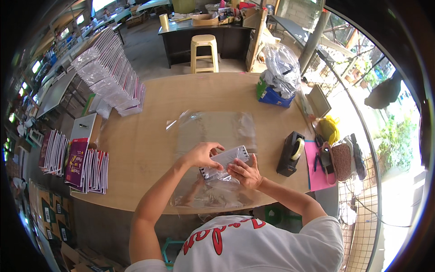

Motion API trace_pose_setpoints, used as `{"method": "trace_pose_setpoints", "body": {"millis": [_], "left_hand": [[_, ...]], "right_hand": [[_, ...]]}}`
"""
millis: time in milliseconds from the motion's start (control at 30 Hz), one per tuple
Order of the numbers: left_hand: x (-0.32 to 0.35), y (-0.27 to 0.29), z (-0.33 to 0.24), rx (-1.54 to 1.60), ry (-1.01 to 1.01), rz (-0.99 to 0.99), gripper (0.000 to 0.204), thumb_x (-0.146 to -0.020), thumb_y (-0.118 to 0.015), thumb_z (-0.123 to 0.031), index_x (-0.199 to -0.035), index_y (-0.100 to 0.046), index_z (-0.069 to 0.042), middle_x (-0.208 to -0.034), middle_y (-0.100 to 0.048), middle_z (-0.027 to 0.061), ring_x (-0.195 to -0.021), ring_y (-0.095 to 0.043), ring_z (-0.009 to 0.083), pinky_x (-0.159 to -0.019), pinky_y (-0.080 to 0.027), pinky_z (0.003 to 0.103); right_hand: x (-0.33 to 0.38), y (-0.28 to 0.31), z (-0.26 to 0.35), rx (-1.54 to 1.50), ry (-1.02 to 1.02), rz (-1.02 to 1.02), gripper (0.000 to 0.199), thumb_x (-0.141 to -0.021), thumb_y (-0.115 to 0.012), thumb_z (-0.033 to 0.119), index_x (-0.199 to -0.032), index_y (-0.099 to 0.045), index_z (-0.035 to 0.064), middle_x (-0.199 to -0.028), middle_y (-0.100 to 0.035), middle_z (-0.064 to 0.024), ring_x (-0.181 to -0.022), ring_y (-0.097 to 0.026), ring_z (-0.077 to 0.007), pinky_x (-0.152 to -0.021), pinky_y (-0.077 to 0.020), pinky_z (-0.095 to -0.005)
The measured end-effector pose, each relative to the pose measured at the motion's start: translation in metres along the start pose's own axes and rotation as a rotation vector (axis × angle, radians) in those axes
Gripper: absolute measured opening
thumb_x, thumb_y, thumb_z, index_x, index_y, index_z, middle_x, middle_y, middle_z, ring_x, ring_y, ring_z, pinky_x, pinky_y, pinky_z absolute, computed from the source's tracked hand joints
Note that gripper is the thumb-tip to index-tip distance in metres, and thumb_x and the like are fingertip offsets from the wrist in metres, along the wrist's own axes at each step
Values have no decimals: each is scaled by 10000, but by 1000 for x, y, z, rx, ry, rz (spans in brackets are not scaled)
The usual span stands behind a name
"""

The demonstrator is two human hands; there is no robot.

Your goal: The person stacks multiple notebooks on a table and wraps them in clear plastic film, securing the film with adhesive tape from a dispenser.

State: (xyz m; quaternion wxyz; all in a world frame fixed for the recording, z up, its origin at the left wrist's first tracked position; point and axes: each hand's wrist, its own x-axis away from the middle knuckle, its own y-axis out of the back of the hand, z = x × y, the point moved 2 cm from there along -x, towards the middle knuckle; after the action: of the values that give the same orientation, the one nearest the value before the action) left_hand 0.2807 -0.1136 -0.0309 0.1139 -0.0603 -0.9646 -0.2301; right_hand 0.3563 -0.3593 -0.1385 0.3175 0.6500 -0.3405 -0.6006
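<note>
Clear plastic crinkles under both hands at the near edge of a round wooden table (pixel 149 149). Left hand (pixel 202 155), fingers curled, pinches the top edge of a small wrapped item (pixel 225 161), prob. a notebook w/ a spiral-style binding, though the sheen of the wrap blurs detail. Right hand (pixel 244 174), fingers together and flat, presses down on the wrap at the item's lower right corner. Item sits inside a clear plastic bag (pixel 213 154) spread flat from mid-table to the near rim, directly in front of the person in a white shirt w/ red lettering. Black tape dispenser (pixel 290 154) stands just right of the bag; pink sheet (pixel 315 165) w/ scissors near the right rim. Fanned stacks of booklets (pixel 88 170) lie at the left edge, wrapped stacks (pixel 111 75) at far left, a blue crate (pixel 274 96) stuffed w/ plastic at far right. Cream plastic stool (pixel 204 52) beyond the table.
</note>
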Motion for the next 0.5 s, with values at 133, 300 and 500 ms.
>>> {"method": "trace_pose_setpoints", "body": {"millis": [133, 300, 500], "left_hand": [[4, -10, -13, -398, -110, 25, 760, -653, -837, -315, -1301, -570, -21, -1145, -630, 198, -1031, -639, 322, -897, -521, 407], [10, -23, -28, -511, -142, -148, 709, -642, -770, -365, -1229, -596, -7, -1073, -610, 219, -968, -637, 392, -858, -533, 461], [10, -23, -28, -561, -116, -151, 702, -669, -743, -369, -1255, -583, -16, -1099, -599, 212, -988, -635, 392, -868, -535, 462]], "right_hand": [[-21, 44, 5, -137, -76, 91, 624, -726, -671, 163, -1345, -607, 204, -1420, -513, -26, -1358, -440, -226, -1114, -194, -666], [136, 111, -90, -325, -1652, -520, 298, -846, -735, 209, -1070, -707, 15, -1188, -634, -133, -1037, -611, -312, -920, -483, -478], [185, 77, -111, -961, -2057, -303, 367, -844, -773, 302, -1094, -717, 39, -1134, -674, -124, -1117, -576, -304, -776, -509, -541]]}}
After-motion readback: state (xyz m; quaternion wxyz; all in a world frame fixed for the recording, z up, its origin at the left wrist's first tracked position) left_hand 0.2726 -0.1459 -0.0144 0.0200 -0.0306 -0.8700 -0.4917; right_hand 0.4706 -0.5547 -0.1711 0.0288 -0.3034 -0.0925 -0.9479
